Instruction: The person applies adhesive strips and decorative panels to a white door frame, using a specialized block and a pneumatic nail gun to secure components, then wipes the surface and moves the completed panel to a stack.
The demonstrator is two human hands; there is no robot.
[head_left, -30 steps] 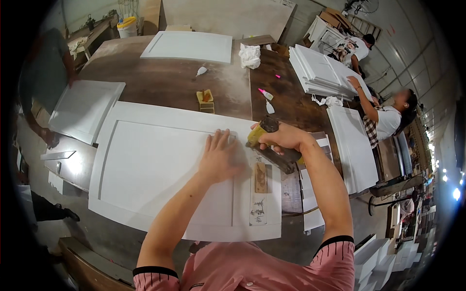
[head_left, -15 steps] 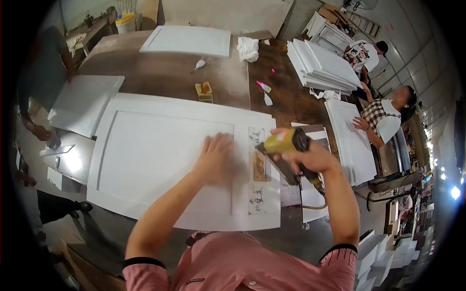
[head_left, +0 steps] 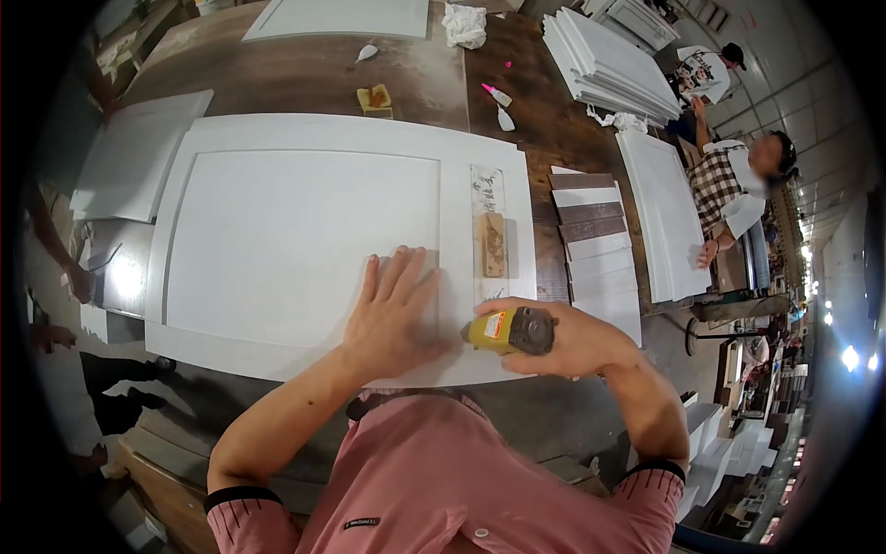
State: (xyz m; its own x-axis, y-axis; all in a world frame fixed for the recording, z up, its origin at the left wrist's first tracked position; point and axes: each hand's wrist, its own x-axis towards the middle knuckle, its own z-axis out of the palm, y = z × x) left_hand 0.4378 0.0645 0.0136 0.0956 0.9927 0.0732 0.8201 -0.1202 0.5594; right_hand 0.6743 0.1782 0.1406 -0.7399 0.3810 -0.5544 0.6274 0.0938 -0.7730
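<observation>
A large white framed door panel (head_left: 305, 240) lies before me on the workbench. On its lower right part rests my left hand (head_left: 397, 309), flat with the fingers spread. My right hand (head_left: 568, 337) grips a yellow and black air nail gun (head_left: 503, 329) over the panel's near right corner; my own hand and the tool's body hide its nose. Along the panel's right side lies a marked strip (head_left: 487, 189), partly covered by a small wooden block (head_left: 494, 245).
Beyond the panel are a yellow block-shaped item (head_left: 375, 100), small glue bottles (head_left: 498, 95) and a crumpled white cloth (head_left: 464, 26). Sample strips (head_left: 595, 222) lie to the right, near stacked white panels (head_left: 614, 69). Co-workers stand at right (head_left: 729, 189) and left.
My right hand has brought the nail gun nearer to me, from beside the wooden block to the panel's near right corner. The left hand stays on the panel. The view has shifted.
</observation>
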